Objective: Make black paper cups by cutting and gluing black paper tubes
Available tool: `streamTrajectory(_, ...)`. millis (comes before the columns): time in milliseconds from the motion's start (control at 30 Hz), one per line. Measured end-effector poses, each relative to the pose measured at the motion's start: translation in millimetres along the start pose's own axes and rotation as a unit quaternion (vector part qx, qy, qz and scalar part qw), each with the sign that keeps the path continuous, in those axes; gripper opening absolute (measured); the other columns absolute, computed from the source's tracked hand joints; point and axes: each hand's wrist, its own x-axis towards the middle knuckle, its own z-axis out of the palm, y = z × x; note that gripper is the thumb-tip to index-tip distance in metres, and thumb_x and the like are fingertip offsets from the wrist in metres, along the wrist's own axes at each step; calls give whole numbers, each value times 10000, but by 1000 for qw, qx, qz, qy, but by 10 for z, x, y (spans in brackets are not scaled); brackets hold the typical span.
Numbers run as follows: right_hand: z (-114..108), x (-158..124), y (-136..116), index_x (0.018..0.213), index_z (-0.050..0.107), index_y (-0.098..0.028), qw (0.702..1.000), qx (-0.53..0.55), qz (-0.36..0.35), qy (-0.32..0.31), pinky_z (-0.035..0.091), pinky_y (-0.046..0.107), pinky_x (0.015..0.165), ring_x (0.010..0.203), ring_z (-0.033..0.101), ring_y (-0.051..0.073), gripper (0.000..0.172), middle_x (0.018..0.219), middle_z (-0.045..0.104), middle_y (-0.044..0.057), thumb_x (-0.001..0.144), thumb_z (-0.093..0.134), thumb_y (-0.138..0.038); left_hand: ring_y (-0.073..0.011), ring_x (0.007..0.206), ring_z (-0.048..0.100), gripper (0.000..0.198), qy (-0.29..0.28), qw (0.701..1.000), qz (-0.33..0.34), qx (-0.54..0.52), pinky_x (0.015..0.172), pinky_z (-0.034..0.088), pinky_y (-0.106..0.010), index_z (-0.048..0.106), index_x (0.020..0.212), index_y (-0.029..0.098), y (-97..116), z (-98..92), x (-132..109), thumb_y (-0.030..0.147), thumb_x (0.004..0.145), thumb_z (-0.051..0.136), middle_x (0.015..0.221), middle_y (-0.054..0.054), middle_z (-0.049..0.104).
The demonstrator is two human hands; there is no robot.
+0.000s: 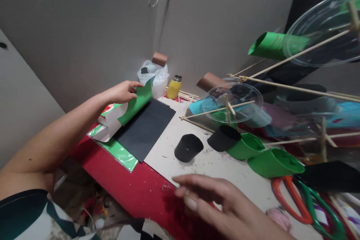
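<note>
At the far left of the table, my left hand (123, 92) pinches the edge of a sheet of green paper (140, 101), which curls up. Under it lie sheets of black paper (149, 129) and a green sheet in a clear sleeve (122, 154). My right hand (216, 198) hangs slightly blurred over the front edge, fingers stretched out and holding nothing visible. Just beyond it, a short black paper tube (188, 148) stands on a white board (168, 161). Another black tube (224, 138) and two green tubes (246, 146) stand to the right.
Orange-handled scissors (292, 200) and green-handled scissors (320, 206) lie at the right. Stick frames with clear round plastic lids (233, 99) reach over the right side. A yellow bottle (174, 88) and a plastic bag (160, 78) stand by the wall.
</note>
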Motion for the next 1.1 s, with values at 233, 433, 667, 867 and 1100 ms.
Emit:
streamTrajectory(233, 502, 1051, -253, 1143, 617, -105, 933, 332, 110, 87, 560, 236, 553, 766, 695, 182, 350, 1057, 691, 119, 805, 700, -146, -160, 677, 578, 719, -13, 997, 9, 79, 601, 408, -217, 546, 1403, 127, 75, -176, 54, 98, 685, 534, 780, -18, 676)
streamTrajectory(433, 598, 1209, 17, 1195, 521, -144, 902, 384, 129, 151, 569, 234, 574, 821, 675, 168, 440, 1103, 636, 99, 799, 712, -152, -167, 829, 648, 733, -29, 989, 0, 144, 680, 443, -203, 537, 1417, 164, 131, -232, 109, 77, 689, 517, 986, -45, 731)
streamTrajectory(667, 521, 1023, 100, 1096, 559, -152, 873, 409, 181, 193, 606, 287, 604, 867, 665, 214, 434, 1005, 650, 93, 724, 781, -170, -184, 941, 653, 720, -43, 992, -14, 119, 768, 463, -221, 511, 1441, 188, 101, -290, 138, 111, 725, 518, 1104, -54, 719)
streamTrajectory(867, 498, 1131, 52, 918, 591, -151, 870, 433, 182, 152, 605, 289, 663, 863, 691, 214, 254, 912, 681, 86, 715, 743, -160, -215, 925, 644, 686, -21, 997, -15, 66, 773, 440, -244, 560, 1407, 174, -6, -267, 172, 135, 722, 573, 1061, -59, 718)
streamTrajectory(1100, 531, 1169, 39, 1089, 566, -160, 873, 428, 168, 161, 582, 245, 559, 757, 673, 173, 366, 823, 663, 33, 757, 714, -115, -211, 866, 622, 671, -23, 997, -9, 71, 775, 423, -241, 574, 1397, 165, 3, -253, 182, 182, 727, 614, 879, -38, 702)
